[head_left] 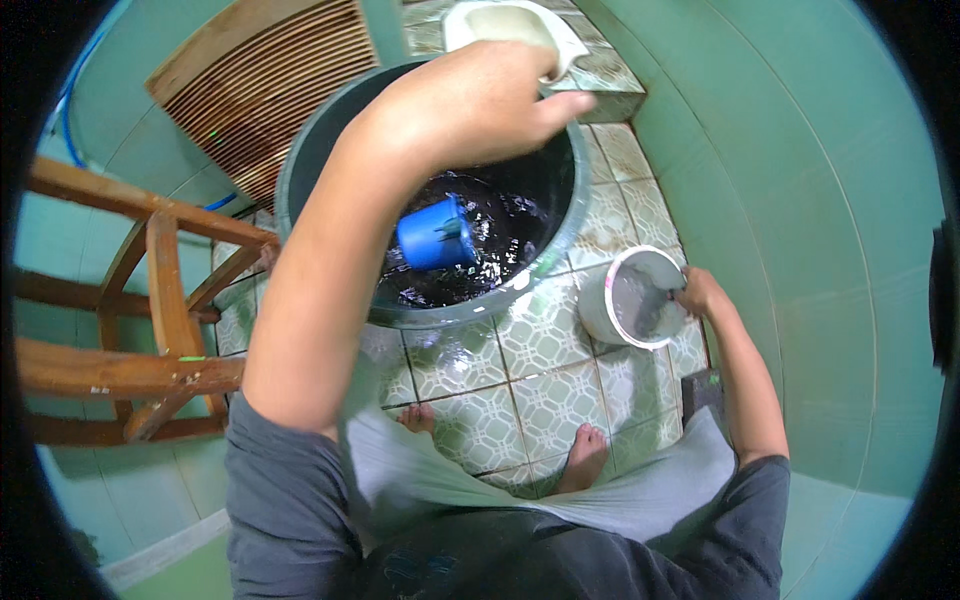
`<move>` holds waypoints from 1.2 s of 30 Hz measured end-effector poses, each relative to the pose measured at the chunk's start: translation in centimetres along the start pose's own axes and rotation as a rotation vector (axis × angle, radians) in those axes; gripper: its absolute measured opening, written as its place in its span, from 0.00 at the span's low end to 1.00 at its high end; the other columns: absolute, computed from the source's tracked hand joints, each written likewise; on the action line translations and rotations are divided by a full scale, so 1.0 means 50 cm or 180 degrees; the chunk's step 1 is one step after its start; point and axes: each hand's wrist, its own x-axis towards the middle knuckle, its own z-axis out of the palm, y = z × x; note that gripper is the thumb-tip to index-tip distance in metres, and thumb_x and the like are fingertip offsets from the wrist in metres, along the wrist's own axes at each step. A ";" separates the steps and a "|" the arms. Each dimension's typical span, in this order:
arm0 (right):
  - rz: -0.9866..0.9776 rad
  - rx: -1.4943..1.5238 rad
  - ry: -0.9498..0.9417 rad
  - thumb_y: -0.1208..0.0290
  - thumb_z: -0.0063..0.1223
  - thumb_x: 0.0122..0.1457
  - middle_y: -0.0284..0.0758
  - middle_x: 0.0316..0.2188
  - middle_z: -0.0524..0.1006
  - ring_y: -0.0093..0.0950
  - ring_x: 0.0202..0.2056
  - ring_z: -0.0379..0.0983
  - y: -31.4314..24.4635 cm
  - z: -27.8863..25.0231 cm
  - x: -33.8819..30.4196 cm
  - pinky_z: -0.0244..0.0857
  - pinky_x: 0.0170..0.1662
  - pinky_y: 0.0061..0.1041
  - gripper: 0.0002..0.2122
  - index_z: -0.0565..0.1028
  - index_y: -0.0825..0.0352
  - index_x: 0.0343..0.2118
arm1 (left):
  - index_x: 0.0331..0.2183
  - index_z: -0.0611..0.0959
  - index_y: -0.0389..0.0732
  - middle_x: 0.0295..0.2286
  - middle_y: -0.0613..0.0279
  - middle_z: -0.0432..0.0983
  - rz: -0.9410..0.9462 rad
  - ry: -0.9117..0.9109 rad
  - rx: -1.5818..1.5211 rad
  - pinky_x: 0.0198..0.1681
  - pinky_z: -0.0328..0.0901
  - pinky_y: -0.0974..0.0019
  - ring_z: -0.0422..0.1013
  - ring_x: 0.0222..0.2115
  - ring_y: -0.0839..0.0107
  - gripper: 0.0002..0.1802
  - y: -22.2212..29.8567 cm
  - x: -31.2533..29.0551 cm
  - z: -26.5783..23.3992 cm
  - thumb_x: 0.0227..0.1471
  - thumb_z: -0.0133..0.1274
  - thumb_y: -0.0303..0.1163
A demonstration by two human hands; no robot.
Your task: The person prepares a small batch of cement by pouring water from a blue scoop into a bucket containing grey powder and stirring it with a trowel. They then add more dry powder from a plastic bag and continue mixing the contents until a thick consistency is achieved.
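My left arm reaches over a large dark green tub (570, 225), with my left hand (485, 100) above its far side. The thumb sticks out apart from the fingers, which are partly hidden, and nothing shows in them. Inside the tub, a blue plastic cup-shaped scoop (432, 238) lies tilted in dark, rippling water (505, 215). At the right, my right hand (700, 292) is closed on the rim side of a small white bucket (598, 308). That bucket stands tipped a little and holds greyish, cloudy contents.
Beyond the tub, a white squat toilet (572, 42) sits on a raised tiled step (610, 100). A wooden frame (165, 290) stands at the left, below a slatted wooden panel (265, 85). Green walls (800, 200) enclose the patterned tile floor (545, 400), where my bare feet rest.
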 end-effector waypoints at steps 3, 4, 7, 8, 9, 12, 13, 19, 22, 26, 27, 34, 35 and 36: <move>0.0058 -0.0280 0.0091 0.69 0.60 0.49 0.46 0.25 0.80 0.36 0.25 0.79 0.018 0.000 0.015 0.74 0.29 0.33 0.15 0.76 0.72 0.39 | 0.29 0.79 0.31 0.23 0.43 0.75 0.0720 -0.0119 -0.1164 0.30 0.68 0.56 0.74 0.26 0.51 0.21 0.135 -0.016 0.074 0.58 0.47 0.43; 0.0022 -0.0347 0.0059 0.69 0.58 0.48 0.46 0.27 0.80 0.36 0.26 0.80 0.032 0.006 0.033 0.74 0.30 0.33 0.15 0.77 0.72 0.37 | 0.30 0.79 0.31 0.24 0.41 0.75 0.0708 -0.0684 -0.1674 0.32 0.67 0.54 0.73 0.26 0.47 0.21 0.171 -0.020 0.127 0.59 0.46 0.41; 0.0234 -0.0805 -0.0091 0.67 0.58 0.46 0.47 0.33 0.80 0.37 0.30 0.80 -0.034 0.004 0.013 0.75 0.35 0.32 0.16 0.78 0.73 0.37 | 0.31 0.79 0.32 0.22 0.40 0.76 0.0258 -0.1938 -0.1862 0.37 0.68 0.51 0.75 0.26 0.48 0.20 0.197 -0.020 0.322 0.59 0.43 0.40; -0.0009 -0.1078 0.0283 0.65 0.58 0.48 0.48 0.34 0.80 0.39 0.33 0.79 -0.018 0.013 0.016 0.74 0.36 0.34 0.17 0.77 0.74 0.36 | 0.35 0.78 0.31 0.27 0.38 0.77 -0.0284 -0.2274 -0.1906 0.40 0.68 0.51 0.76 0.30 0.49 0.20 0.195 -0.011 0.384 0.59 0.43 0.41; -0.0259 -0.1364 0.0647 0.62 0.59 0.50 0.49 0.35 0.79 0.41 0.36 0.79 -0.004 0.024 0.019 0.73 0.38 0.37 0.18 0.77 0.75 0.35 | 0.37 0.77 0.31 0.29 0.38 0.77 -0.0623 -0.1701 -0.1683 0.41 0.68 0.52 0.75 0.33 0.50 0.20 0.178 -0.020 0.473 0.58 0.45 0.42; -0.0390 -0.1459 0.0820 0.64 0.56 0.52 0.49 0.37 0.78 0.43 0.39 0.77 0.006 0.030 0.000 0.71 0.42 0.39 0.18 0.74 0.75 0.39 | 0.41 0.75 0.31 0.30 0.40 0.76 -0.1247 -0.0716 -0.1475 0.44 0.67 0.53 0.75 0.36 0.51 0.23 0.138 -0.059 0.666 0.56 0.48 0.45; -0.0332 -0.1466 0.0811 0.64 0.56 0.52 0.49 0.37 0.78 0.43 0.39 0.77 0.005 0.034 -0.007 0.71 0.42 0.39 0.18 0.74 0.75 0.39 | 0.42 0.74 0.31 0.31 0.41 0.75 -0.1575 -0.0274 -0.1470 0.45 0.66 0.53 0.74 0.37 0.50 0.26 0.128 -0.067 0.703 0.55 0.50 0.46; -0.0467 -0.1850 0.0701 0.69 0.52 0.52 0.47 0.35 0.79 0.41 0.38 0.78 -0.023 0.025 -0.067 0.72 0.41 0.36 0.12 0.74 0.71 0.37 | 0.38 0.73 0.33 0.28 0.45 0.75 -0.1427 0.0008 -0.2541 0.36 0.67 0.55 0.73 0.30 0.50 0.18 0.097 -0.069 0.768 0.47 0.54 0.34; -0.0579 -0.1716 0.0662 0.70 0.52 0.51 0.48 0.33 0.79 0.42 0.37 0.78 -0.030 0.013 -0.083 0.72 0.39 0.37 0.10 0.75 0.72 0.33 | 0.36 0.72 0.35 0.28 0.46 0.74 -0.1124 0.0377 -0.2609 0.33 0.66 0.55 0.73 0.29 0.51 0.15 0.107 -0.061 0.768 0.44 0.53 0.28; -0.0884 -0.1566 0.1341 0.74 0.51 0.49 0.48 0.28 0.78 0.45 0.32 0.77 -0.047 0.023 -0.092 0.72 0.35 0.39 0.07 0.77 0.72 0.29 | 0.37 0.73 0.35 0.28 0.45 0.74 -0.0944 0.0543 -0.2348 0.33 0.66 0.55 0.72 0.29 0.49 0.15 0.097 -0.057 0.761 0.44 0.53 0.27; -0.1053 -0.1424 0.1644 0.76 0.49 0.50 0.49 0.25 0.78 0.47 0.30 0.77 -0.055 0.031 -0.091 0.71 0.35 0.41 0.07 0.76 0.73 0.29 | 0.37 0.72 0.35 0.29 0.45 0.73 -0.0801 0.0665 -0.2306 0.34 0.66 0.54 0.72 0.29 0.49 0.14 0.088 -0.057 0.759 0.45 0.52 0.27; -0.0928 -0.1979 0.0495 0.74 0.52 0.47 0.43 0.30 0.80 0.39 0.34 0.79 -0.058 0.092 -0.018 0.73 0.37 0.34 0.08 0.80 0.66 0.30 | 0.40 0.71 0.33 0.32 0.42 0.71 -0.0389 0.0771 -0.2399 0.36 0.65 0.51 0.70 0.33 0.44 0.15 0.055 -0.058 0.759 0.47 0.48 0.25; -0.0904 -0.1982 0.0489 0.74 0.52 0.47 0.43 0.30 0.80 0.39 0.34 0.79 -0.058 0.102 -0.007 0.73 0.37 0.34 0.08 0.80 0.66 0.30 | 0.40 0.70 0.32 0.34 0.40 0.69 -0.0390 0.0632 -0.2455 0.39 0.65 0.49 0.69 0.35 0.40 0.16 0.058 -0.057 0.757 0.48 0.48 0.26; -0.0706 -0.1728 0.0438 0.72 0.52 0.48 0.44 0.32 0.80 0.39 0.36 0.79 -0.072 0.115 0.006 0.73 0.38 0.34 0.09 0.81 0.66 0.31 | 0.40 0.70 0.32 0.34 0.40 0.69 -0.0390 0.0630 -0.2441 0.39 0.65 0.49 0.69 0.35 0.40 0.16 0.051 -0.063 0.760 0.48 0.48 0.26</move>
